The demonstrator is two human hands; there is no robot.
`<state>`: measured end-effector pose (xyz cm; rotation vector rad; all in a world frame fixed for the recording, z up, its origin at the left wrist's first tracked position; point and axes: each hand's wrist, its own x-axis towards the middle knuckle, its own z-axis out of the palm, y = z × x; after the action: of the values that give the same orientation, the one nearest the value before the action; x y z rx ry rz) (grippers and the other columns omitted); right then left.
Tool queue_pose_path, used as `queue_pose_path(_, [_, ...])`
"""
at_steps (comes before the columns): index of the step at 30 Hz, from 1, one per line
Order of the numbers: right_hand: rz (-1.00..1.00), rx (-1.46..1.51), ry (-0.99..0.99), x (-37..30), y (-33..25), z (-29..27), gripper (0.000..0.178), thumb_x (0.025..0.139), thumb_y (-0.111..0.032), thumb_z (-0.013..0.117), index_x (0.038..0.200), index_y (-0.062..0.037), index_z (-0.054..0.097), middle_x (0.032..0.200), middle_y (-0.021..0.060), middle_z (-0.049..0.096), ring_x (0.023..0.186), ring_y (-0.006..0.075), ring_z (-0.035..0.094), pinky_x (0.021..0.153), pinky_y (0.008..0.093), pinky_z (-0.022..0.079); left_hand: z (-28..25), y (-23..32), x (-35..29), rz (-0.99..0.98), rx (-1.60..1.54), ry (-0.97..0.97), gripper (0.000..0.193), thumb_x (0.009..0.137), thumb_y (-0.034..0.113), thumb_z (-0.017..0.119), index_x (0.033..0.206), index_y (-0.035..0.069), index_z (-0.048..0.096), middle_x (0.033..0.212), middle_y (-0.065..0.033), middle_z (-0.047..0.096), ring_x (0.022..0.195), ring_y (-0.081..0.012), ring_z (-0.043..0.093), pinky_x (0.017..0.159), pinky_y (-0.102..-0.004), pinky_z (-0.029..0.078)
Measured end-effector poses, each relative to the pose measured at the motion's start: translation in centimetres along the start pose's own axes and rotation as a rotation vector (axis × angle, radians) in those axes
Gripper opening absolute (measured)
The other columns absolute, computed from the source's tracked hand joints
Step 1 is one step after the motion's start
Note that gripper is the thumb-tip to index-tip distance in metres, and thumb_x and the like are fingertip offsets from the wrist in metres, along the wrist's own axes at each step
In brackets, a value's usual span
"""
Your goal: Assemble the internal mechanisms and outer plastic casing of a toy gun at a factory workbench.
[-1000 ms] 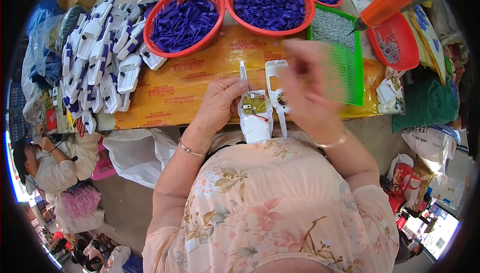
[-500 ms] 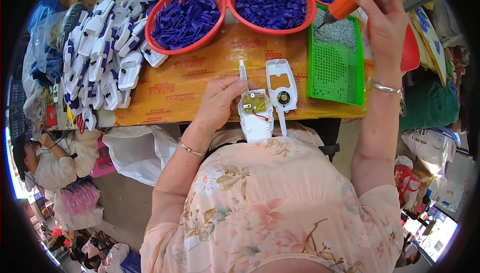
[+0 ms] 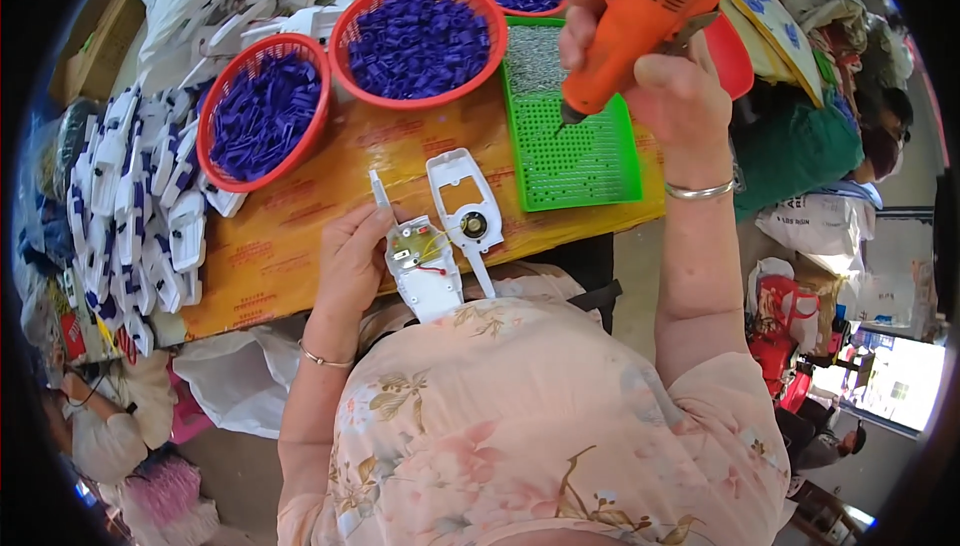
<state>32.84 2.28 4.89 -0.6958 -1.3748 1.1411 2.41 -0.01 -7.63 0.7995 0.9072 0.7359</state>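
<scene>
My left hand [image 3: 352,246] grips the edge of an opened white plastic housing half [image 3: 428,286] at the front of the table. Inside that half sit a small green circuit board [image 3: 408,244] and a red wire. Yellow wires run from it to the other white half [image 3: 462,181], which has a round black speaker [image 3: 473,224] and lies just to the right. Raised at the right, my right hand [image 3: 680,96] is wrapped round an orange electric screwdriver [image 3: 640,31]. Its bit points down over the perforated part of a green tray [image 3: 638,171]; whether a screw is on the tip cannot be made out.
Small silver screws [image 3: 535,58] fill the tray's far end. Red baskets [image 3: 325,111] of purple plastic parts stand along the back. White-and-purple assembled housings [image 3: 120,196] are heaped at the left. A white sack [image 3: 235,381] hangs below the table edge; another person [image 3: 105,436] sits at lower left.
The view has swung, so the table things appear further left. The screwdriver has come away from the screws to above the tray's perforated part. My left hand still holds the housing half.
</scene>
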Motion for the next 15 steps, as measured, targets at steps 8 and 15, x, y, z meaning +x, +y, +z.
queue_pose_path(8, [0.001,-0.136,0.039,-2.5,0.5,-1.1,0.034,0.074,-0.018,0.072,0.097,0.0003,0.055,0.082,0.0106,0.063,0.068,0.0191,0.063,0.062,0.0333,0.052,0.4,-0.1,0.8,0.029,-0.034,0.033,0.021,0.093,0.012,0.052,0.093,-0.005,0.064,0.078,-0.0061,0.065,0.065,-0.0109,0.06,0.06,-0.0223,0.049])
queue_pose_path(15, [-0.153,-0.046,0.188,-3.8,3.2,0.6,0.053,0.073,-0.035,0.079,0.101,-0.0004,0.049,0.079,0.0071,0.056,0.067,0.0204,0.06,0.063,0.0335,0.052,0.7,-0.4,0.7,0.082,-0.009,0.036,0.022,0.093,0.012,0.052,0.091,-0.005,0.064,0.078,-0.0063,0.065,0.065,-0.0093,0.058,0.06,-0.0219,0.047])
